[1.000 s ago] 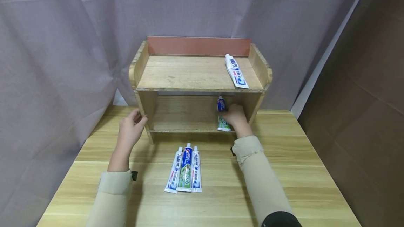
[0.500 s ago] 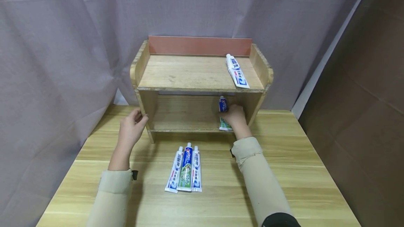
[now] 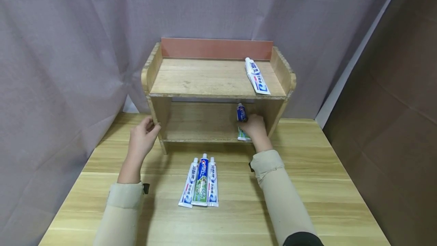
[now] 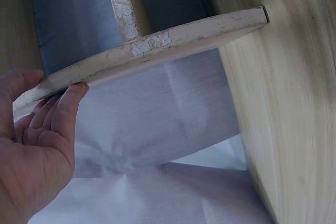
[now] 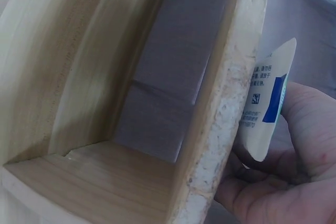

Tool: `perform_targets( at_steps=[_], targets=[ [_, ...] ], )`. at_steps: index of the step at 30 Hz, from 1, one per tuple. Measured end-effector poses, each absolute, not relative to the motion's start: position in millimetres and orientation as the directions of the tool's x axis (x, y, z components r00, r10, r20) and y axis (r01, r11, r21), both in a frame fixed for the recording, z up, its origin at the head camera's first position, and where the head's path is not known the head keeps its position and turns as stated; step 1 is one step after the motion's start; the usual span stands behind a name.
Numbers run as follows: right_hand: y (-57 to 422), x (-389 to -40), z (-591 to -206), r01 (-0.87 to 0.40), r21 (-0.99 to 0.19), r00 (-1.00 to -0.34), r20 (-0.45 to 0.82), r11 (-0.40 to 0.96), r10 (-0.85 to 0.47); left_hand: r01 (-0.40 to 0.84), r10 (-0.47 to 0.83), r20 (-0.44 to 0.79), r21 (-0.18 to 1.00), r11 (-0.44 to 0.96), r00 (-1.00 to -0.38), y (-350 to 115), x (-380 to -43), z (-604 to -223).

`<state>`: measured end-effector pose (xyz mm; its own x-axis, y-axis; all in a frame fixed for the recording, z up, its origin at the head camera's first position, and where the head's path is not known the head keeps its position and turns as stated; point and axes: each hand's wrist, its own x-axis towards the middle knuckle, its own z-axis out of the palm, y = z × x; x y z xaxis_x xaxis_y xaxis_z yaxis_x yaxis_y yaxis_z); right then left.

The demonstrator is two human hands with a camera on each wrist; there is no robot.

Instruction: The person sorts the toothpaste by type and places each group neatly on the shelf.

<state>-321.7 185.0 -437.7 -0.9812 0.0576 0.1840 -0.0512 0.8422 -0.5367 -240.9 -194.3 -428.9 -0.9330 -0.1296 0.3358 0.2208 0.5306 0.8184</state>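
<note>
My left hand [image 3: 142,136] pinches the front edge of the wooden rack's left side panel [image 4: 152,43], thumb on one face and fingers on the other in the left wrist view. On the lower shelf, near its right end, my right hand [image 3: 255,126] grips a blue-and-green toothpaste tube [image 3: 241,112] whose cap points to the back. The hand covers the tube's middle. Its flat crimped end [image 5: 265,103] shows in the right wrist view, close to the shelf's edge [image 5: 226,103]. A white-and-blue toothpaste tube [image 3: 257,76] lies slanted on the upper shelf at the right.
In front of the rack [image 3: 215,96], two white toothpaste tubes [image 3: 189,185] flank a blue-and-green one [image 3: 201,181] on the wooden table [image 3: 327,193]. A grey cloth [image 3: 211,3] hangs behind; a brown one [image 3: 385,98] hangs at the right.
The blue-and-green tube on the lower shelf has shifted slightly right, and my right hand hides a bit more of it. My left hand keeps its grip on the rack.
</note>
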Motion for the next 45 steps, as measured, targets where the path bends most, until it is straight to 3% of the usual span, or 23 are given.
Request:
perform_targets(
  at_steps=[27,36,45],
  targets=[
    [187.9,-312.6,-459.7,-0.134,-0.621,-0.943,0.319,0.772,0.093,0.227,-0.131,0.343,0.818,0.528,-0.930,-193.4,-241.6,-429.9],
    [191.2,-297.6,-461.0,-0.123,-0.694,-0.946,0.297,0.709,0.126,0.242,-0.122,0.353,0.817,0.523,-0.928,-192.1,-241.7,-430.3],
    [191.7,-286.4,-459.1,-0.124,-0.680,-0.943,0.308,0.722,0.127,0.247,-0.129,0.359,0.821,0.515,-0.925,-193.6,-241.4,-430.1]
  ],
)
